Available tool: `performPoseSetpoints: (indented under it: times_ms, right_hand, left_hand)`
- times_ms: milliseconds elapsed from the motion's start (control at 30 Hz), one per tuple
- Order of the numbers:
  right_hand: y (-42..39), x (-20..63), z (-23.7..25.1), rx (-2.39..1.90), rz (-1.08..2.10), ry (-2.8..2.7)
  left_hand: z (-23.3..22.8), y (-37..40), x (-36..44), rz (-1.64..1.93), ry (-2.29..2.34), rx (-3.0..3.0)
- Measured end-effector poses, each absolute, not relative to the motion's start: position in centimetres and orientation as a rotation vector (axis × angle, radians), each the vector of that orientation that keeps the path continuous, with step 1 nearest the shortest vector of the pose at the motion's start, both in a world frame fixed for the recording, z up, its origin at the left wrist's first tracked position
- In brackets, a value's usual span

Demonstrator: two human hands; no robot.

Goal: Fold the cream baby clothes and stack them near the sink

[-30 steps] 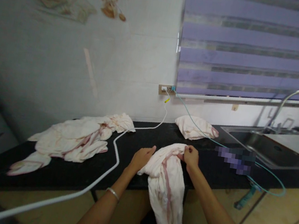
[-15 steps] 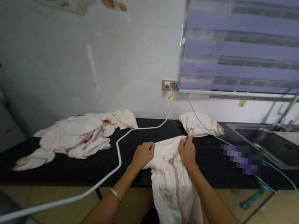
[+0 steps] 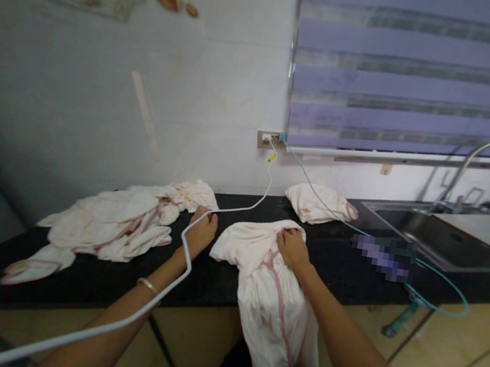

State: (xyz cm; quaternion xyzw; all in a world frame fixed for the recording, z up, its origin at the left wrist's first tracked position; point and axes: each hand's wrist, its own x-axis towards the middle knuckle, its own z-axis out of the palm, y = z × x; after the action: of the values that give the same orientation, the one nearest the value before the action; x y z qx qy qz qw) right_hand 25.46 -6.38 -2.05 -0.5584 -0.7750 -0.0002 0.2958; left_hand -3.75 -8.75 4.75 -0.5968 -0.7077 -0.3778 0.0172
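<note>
A white garment with pink trim [image 3: 276, 294] lies partly on the black counter and hangs over its front edge in front of me. My right hand [image 3: 293, 248] grips its upper edge near the right corner. To the left, apart from this garment, my left hand [image 3: 200, 232] has its fingers curled; what they hold, if anything, is hidden. A white cable [image 3: 186, 252] passes across that hand and wrist. Just beyond it, a crumpled pile of white clothing [image 3: 100, 219] with pink edges and brownish marks covers the counter's left part.
A folded white cloth bundle [image 3: 318, 204] sits at the back of the black counter [image 3: 205, 289]. The cable and a thin green cord [image 3: 305, 171] run from the wall socket [image 3: 267, 140]. A sink [image 3: 441, 239] with a curved tap [image 3: 462, 165] is at the right.
My left hand has let go of the garment and moved left toward the clothing pile. The garment's left part now lies loose on the counter. My right hand still grips the garment.
</note>
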Motion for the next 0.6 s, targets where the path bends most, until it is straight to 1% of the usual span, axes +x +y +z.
performPoseSetpoints:
  times_ms: [67,133,200,267,333,433,533,600]
  right_hand:
    - [-6.4,25.4,-2.4,-1.645,-0.076,-1.987]
    - [-6.3,25.4,-2.6,-1.743,-0.117,-1.893]
    - [-6.2,25.5,-2.8,-1.759,-0.134,-1.835]
    - [-6.0,25.8,-2.8,-1.743,-0.137,-1.82]
    - [-5.8,26.1,-2.8,-1.742,-0.101,-1.786]
    - [-5.7,26.5,-2.8,-1.769,-0.031,-1.693]
    - [-5.8,27.0,-3.0,-1.809,-0.056,-1.684]
    - [-5.9,27.6,-3.0,-1.834,-0.085,-1.716]
  left_hand:
    - [5.6,-10.8,-1.7,-1.106,-2.004,-2.047]
    - [5.3,-13.8,1.6,-0.957,-1.731,-2.434]
    - [3.9,-16.8,5.4,-0.792,-1.454,-2.725]
    - [1.8,-19.0,8.8,-0.78,-1.3,-2.85]
    - [-0.2,-19.8,11.2,-0.85,-1.373,-2.776]
    - [-2.1,-19.2,12.6,-0.911,-1.567,-2.48]
    - [-2.6,-17.7,11.3,-0.908,-1.641,-2.309]
    - [-2.3,-16.6,9.3,-0.826,-1.718,-2.247]
